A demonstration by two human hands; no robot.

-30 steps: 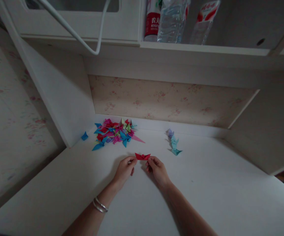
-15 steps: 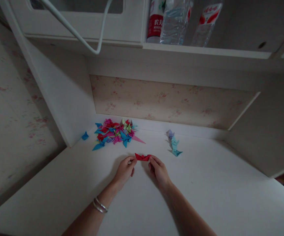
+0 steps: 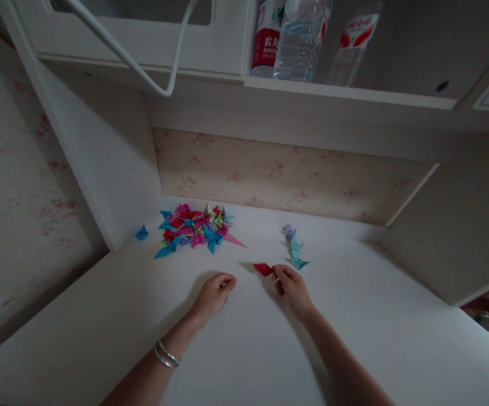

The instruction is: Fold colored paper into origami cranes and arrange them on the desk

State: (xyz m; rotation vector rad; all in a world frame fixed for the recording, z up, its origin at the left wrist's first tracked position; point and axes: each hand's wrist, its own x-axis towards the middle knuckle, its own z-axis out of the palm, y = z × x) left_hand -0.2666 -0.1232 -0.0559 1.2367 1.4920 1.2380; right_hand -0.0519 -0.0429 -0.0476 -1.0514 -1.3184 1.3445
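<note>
A red folded-paper crane (image 3: 263, 269) is pinched at one end by my right hand (image 3: 291, 287), just above the white desk (image 3: 244, 349). My left hand (image 3: 215, 293) is closed to the left of it, thumb and fingers together, with nothing visible in them. Behind my left hand lies a heap of paper cranes (image 3: 195, 228) in blue, pink, red and green. Beyond my right hand, a short row of pale paper cranes (image 3: 295, 248) runs back from teal to lilac.
A single blue folded paper (image 3: 142, 232) lies near the left side panel. Overhead, a shelf holds plastic bottles (image 3: 297, 42). A white cable (image 3: 142, 67) hangs in front of the cabinet. Flowered wallpaper (image 3: 269, 169) shows behind the desk.
The left hand has let go of the red crane. My right hand has carried it to the right, turning it, towards the row of pale cranes.
</note>
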